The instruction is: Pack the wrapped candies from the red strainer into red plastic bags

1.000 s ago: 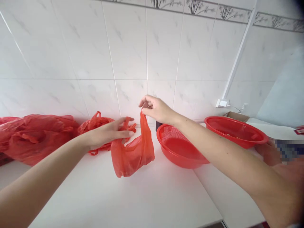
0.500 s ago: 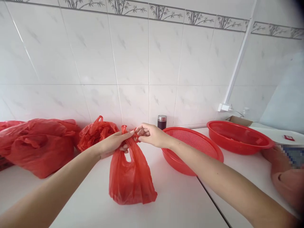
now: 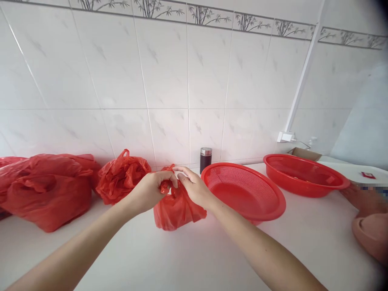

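Note:
A red plastic bag (image 3: 178, 212) with something bulky inside rests on the white table, its top bunched between my two hands. My left hand (image 3: 151, 188) is closed round a gathered part of the bag's handles on the left side. From the right, my right hand (image 3: 195, 186) grips the bag's upper edge, thumb and fingers together at the top. My fingers cover most of the bag's neck. Just right of the bag stands a shallow red plastic colander (image 3: 242, 198), with nothing seen in it.
Large red bags (image 3: 48, 194) and a crumpled heap of red bags (image 3: 121, 178) lie on the left. A dark flask (image 3: 205, 159) with a silver lid stands by the tiled wall. Another red basin (image 3: 303, 173) sits at right, where another person's hand (image 3: 353, 194) touches its rim.
The bag has moved away from me and slightly right, and its top is now lower and more bunched. My hands have come closer together over it.

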`<state>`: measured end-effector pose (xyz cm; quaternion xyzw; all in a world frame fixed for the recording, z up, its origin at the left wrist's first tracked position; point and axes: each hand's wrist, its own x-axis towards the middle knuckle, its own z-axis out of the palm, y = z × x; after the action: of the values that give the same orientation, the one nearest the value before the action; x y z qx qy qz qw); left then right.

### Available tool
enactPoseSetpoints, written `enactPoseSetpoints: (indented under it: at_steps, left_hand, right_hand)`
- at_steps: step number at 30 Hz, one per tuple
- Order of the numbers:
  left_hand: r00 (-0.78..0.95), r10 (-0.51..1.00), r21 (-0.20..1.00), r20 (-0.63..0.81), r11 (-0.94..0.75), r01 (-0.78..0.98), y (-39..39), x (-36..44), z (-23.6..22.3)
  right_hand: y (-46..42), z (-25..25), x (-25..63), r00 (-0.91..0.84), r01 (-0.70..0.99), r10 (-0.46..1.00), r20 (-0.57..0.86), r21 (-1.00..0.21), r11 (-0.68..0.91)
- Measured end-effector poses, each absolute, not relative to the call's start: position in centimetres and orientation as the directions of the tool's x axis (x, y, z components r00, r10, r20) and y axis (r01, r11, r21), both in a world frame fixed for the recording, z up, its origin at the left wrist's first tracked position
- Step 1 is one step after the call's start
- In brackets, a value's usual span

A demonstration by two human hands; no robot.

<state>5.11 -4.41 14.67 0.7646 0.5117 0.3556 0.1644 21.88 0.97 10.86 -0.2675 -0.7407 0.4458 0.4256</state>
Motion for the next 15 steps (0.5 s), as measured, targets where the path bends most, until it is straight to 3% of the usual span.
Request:
enactPoseSetpoints:
  at_steps: [4, 8, 12, 15]
  left_hand:
    - [0.215, 0.802, 0.341, 0.558, -0.457, 0.822, -4.0, 5.3, 12.7]
    - [0.267, 0.736, 0.273, 0.622, -0.523, 0.807, -3.6, 4.8, 11.4]
    - [0.288, 0.725, 0.28, 0.625, -0.553, 0.785, -3.1, 4.0, 10.5]
    - [0.15, 0.776, 0.392, 0.612, -0.462, 0.795, -3.0, 3.8, 10.4]
  right_hand:
    - [1.6, 9.9, 21.6, -0.569, -0.184, 0.764, 0.304, -0.953, 0.242]
    - [1.2, 9.8, 22.2, -0.702, -0.176, 0.681, 0.208, -0.977, 0.117]
    - [0.9, 9.4, 22.3, -0.669, -0.126, 0.709, 0.221, -0.975, 0.185]
    - [0.4, 8.6, 21.7, -0.533, -0.057, 0.752, 0.388, -0.903, 0.425]
